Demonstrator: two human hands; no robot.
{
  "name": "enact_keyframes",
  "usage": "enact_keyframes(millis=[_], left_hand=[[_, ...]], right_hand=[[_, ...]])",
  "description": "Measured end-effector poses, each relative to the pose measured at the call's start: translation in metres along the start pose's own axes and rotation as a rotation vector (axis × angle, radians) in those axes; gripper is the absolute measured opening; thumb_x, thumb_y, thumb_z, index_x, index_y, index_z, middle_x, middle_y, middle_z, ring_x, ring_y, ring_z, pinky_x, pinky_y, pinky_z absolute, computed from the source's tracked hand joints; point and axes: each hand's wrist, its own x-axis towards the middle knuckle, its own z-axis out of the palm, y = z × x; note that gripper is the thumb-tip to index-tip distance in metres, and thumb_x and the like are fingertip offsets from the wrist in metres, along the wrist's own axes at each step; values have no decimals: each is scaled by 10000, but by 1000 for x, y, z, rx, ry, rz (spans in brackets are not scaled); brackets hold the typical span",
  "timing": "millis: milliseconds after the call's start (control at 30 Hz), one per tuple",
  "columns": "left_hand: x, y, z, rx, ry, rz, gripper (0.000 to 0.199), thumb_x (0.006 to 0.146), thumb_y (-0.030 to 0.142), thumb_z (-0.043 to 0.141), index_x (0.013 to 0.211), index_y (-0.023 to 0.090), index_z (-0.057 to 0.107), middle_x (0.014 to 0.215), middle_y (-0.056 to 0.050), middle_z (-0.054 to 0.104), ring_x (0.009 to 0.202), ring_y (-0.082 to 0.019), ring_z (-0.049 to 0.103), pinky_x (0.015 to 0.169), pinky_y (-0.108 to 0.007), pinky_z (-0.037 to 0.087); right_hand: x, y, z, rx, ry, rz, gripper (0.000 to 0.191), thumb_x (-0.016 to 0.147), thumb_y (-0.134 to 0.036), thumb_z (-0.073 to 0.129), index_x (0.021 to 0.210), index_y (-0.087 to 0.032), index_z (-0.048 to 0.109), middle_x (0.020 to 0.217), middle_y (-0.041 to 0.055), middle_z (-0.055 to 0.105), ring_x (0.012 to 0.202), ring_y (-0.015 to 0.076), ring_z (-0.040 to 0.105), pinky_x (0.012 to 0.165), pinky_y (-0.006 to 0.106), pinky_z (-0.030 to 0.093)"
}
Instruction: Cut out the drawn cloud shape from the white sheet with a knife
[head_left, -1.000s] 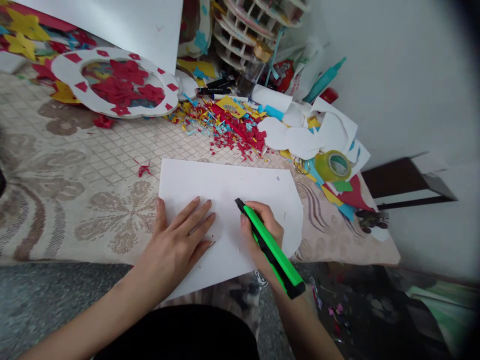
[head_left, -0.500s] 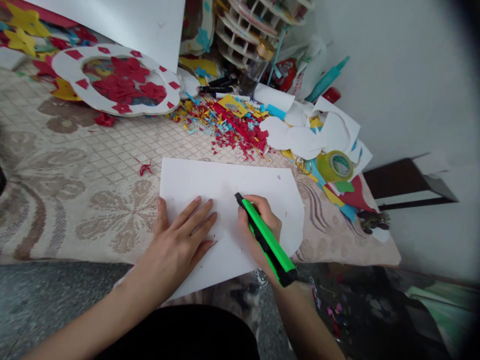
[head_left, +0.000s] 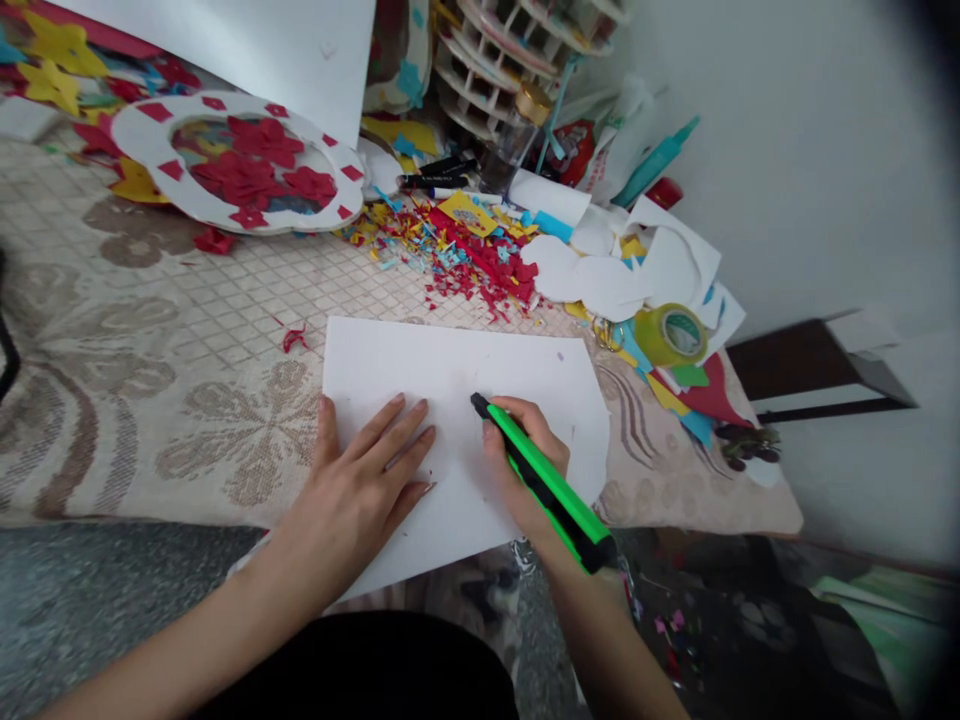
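Note:
A white sheet of paper (head_left: 457, 360) lies on the patterned tablecloth, its right end cut in a curve. Spread flat on its left part, my left hand (head_left: 367, 475) presses down with fingers apart. My right hand (head_left: 529, 445) is closed around a green and black utility knife (head_left: 551, 485). The knife slants up toward me, and its dark front end (head_left: 480, 404) is over the middle of the sheet. I cannot make out a blade. A few tiny specks lie on the paper near my left thumb.
Small coloured paper scraps (head_left: 480, 250) are heaped beyond the sheet. White cut-outs (head_left: 611, 285) and a yellow tape roll (head_left: 671, 335) lie to the right. At the back left stands a white flower-edged frame (head_left: 232, 215) with red paper flowers. A lidded bottle (head_left: 517, 140) is behind.
My right hand and the back end of the knife have shifted slightly right; its tip stays almost in place. My left hand remains flat on the paper. The whole view has moved a little.

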Motion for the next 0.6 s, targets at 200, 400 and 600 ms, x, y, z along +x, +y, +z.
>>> enact_keyframes(millis=[200,400,600], left_hand=[[0,-1,0,11,-9,3,354,1026,278,413,1310,170,595,1460,-122,520,1384,-345,448,1158,-727,-3],[0,4,2,11,20,-17,367,1038,299,383,1297,165,606,1458,-111,524,1372,-343,463,1168,-712,6],[0,10,3,15,45,-48,390,1044,312,351,1275,147,619,1451,-117,527,1350,-357,485,1155,-728,67]], right_hand=[[-4,-5,-2,-84,12,-47,189,876,-237,581,1052,-201,639,871,34,741,709,158,694,707,287,572],[1,-7,-5,-11,52,25,198,881,-283,602,1059,-198,624,769,-2,704,604,129,653,621,255,547],[13,-1,-1,36,8,83,233,888,-329,599,1073,-189,621,748,-5,674,640,137,650,628,266,533]])
